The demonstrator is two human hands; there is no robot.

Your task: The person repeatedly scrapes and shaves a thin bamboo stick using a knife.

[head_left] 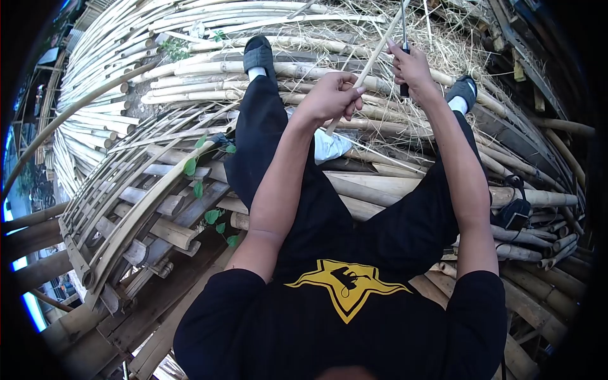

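Note:
A long, pale bamboo strip [375, 56] slants from the top of the view down past my left hand [334, 99], whose fingers are closed around it. To the right, my right hand [413, 71] grips a knife by its dark handle [404, 90]. The knife's thin blade [404, 25] points up, close beside the upper part of the strip. Whether blade and strip touch, I cannot tell. Below my left hand, between my legs, lies a white cloth or bag [332, 147].
Bamboo poles [183, 47] lie stacked at the upper left, with thin shavings [437, 38] scattered at the upper right. A slatted bamboo frame [145, 209] stands on the left beside green leaves [190, 167]. A small black item [514, 212] sits on poles at the right.

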